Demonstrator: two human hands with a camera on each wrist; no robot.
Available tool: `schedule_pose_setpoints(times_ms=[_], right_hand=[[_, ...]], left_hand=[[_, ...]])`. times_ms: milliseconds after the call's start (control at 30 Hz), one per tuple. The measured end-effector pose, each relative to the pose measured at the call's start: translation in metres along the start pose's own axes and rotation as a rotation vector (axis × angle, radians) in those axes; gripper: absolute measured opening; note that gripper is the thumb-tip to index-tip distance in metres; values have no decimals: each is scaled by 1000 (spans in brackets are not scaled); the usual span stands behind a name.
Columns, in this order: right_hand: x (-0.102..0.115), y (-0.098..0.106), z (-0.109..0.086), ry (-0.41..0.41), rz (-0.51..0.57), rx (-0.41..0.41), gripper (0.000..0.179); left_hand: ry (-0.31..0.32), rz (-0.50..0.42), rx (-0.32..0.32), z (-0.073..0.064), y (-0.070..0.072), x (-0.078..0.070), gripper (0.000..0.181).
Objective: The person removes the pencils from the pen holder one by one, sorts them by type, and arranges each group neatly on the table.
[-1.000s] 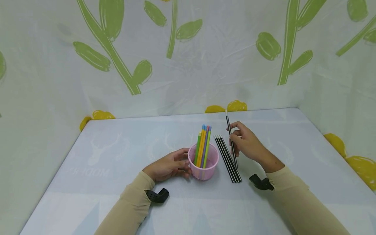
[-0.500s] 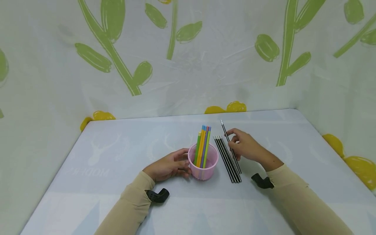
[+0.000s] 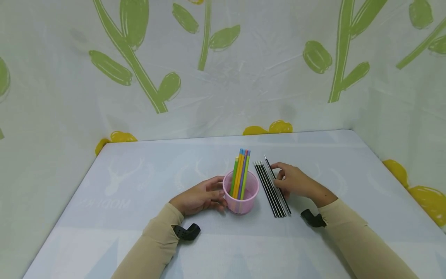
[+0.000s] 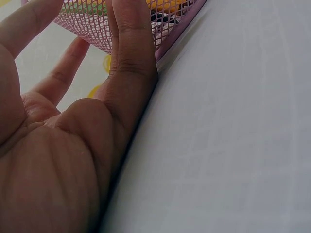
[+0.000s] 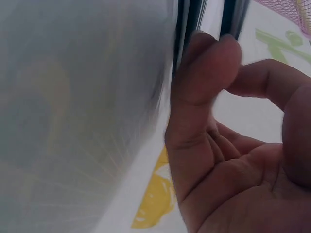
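My right hand [image 3: 296, 181] pinches a black pencil [image 3: 286, 204] with pale stripes, low over the table. It lies alongside a row of several similar black pencils [image 3: 267, 190], at their right. In the right wrist view, the dark shafts run up past my bent fingers [image 5: 204, 77]. At the left side of a pink mesh pencil cup [image 3: 241, 206], my left hand [image 3: 200, 197] rests with relaxed fingers touching its wall. Several coloured pencils [image 3: 240, 174] stand in the cup, leaning slightly. The left wrist view shows straight fingers [image 4: 133, 39] against the mesh [image 4: 90, 22].
The table [image 3: 156, 166] has a pale printed cover and ends at a back wall sheet [image 3: 261, 77] with green plant prints. Yellow printed shapes [image 3: 280, 126] show along the far edge. A black wrist device [image 3: 188, 232] juts from each sleeve.
My right hand has come down and toward me, laying the black pencil from a steep tilt to beside the row. My left hand and the cup have stayed in place.
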State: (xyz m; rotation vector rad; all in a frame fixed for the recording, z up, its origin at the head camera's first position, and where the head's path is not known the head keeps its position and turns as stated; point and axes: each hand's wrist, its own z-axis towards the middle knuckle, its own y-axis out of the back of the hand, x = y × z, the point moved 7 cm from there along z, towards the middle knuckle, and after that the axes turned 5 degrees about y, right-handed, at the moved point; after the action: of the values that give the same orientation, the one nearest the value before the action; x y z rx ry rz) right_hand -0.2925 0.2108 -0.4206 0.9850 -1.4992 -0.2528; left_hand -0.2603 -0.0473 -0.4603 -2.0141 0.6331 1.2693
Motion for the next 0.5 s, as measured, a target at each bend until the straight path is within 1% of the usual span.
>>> schedule_pose_setpoints(times_ms=[133,367,500], right_hand=[[-1,-3,1,-1,-31,12,63],[-1,-4,-1,14,-58,24,55],[0,-4,0,15,-67,28,54]], left_hand=[[1,-4,7,0,0,0,63],[9,-3,7,1,0,2,63],[4,-6,6,1,1,2,63]])
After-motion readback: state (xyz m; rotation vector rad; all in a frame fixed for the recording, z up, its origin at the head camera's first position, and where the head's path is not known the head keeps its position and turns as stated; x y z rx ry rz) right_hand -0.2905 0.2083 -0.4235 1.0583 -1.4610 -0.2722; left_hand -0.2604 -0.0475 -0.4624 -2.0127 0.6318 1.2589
